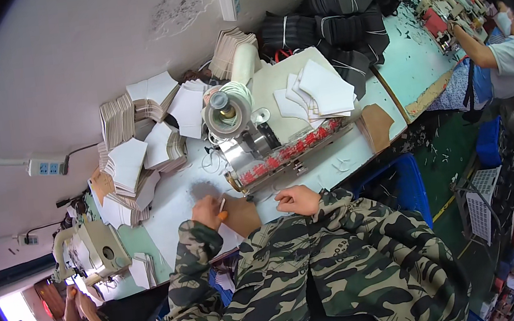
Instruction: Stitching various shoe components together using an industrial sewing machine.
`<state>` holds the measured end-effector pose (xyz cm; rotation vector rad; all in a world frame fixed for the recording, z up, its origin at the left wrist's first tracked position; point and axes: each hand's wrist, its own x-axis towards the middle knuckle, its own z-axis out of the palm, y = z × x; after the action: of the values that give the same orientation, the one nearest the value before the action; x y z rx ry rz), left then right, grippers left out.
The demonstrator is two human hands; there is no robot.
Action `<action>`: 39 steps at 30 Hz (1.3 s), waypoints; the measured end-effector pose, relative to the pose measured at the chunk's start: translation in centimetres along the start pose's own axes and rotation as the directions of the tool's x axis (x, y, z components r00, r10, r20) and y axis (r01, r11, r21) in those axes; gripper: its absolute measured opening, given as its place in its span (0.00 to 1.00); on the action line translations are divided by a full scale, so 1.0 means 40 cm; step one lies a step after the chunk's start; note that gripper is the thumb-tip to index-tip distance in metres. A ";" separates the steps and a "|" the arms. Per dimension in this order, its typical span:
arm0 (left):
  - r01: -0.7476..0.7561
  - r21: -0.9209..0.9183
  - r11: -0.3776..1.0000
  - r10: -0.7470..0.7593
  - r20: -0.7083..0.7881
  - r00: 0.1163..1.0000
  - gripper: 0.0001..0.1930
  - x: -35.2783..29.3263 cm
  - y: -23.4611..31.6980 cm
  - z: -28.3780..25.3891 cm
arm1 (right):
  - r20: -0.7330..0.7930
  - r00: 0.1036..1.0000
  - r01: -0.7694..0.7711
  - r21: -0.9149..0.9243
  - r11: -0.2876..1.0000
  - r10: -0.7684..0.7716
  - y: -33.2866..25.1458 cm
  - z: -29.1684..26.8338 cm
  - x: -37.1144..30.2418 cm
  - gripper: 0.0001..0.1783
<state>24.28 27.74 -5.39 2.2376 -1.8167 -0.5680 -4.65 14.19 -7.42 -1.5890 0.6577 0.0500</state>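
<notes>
My left hand (pixel 207 213) is closed over the white tabletop, beside the near left end of a sewing machine (pixel 250 152). A narrow pale strip shows at its fingertips, and a small orange cover (pixel 223 216) sits on one finger or thumb. Whatever it grips is too small to name. Just to its right lies a brown, flat, cut piece (pixel 242 217), partly under the hand. My right hand (pixel 298 201) hovers by the table's front edge, fingers curled in, nothing visible in them. The machine, with worn red paint along its front, stands beyond both hands.
Stacks of white-and-tan cut panels (pixel 127 166) fill the table's left. Loose white panels (pixel 324 86) lie on the machine's bed. Black tied bundles (pixel 333 22) are piled at the back. Another brown piece (pixel 377 126) lies right. Co-workers sit at machines on both sides; a blue chair (pixel 415 187) stands right.
</notes>
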 end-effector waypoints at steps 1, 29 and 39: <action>0.117 -0.220 0.968 -0.105 0.066 0.992 0.18 -0.009 0.009 -0.031 | 0.033 0.999 -0.001 0.066 0.998 -0.001 -0.005 0.000 0.004 0.22; -0.041 -0.804 0.593 0.228 0.119 0.966 0.08 0.102 0.321 -0.103 | -0.320 0.933 0.125 -0.136 0.983 -0.163 -0.204 -0.215 0.005 0.11; 0.171 -0.520 0.837 -0.025 0.274 0.961 0.11 0.252 0.187 -0.140 | -0.006 0.982 -0.135 0.670 0.730 0.187 -0.140 -0.114 -0.037 0.18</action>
<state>21.64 15.81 0.94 1.9296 -1.3941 -1.2686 -5.03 10.42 -1.08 -0.8300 0.7630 -0.1099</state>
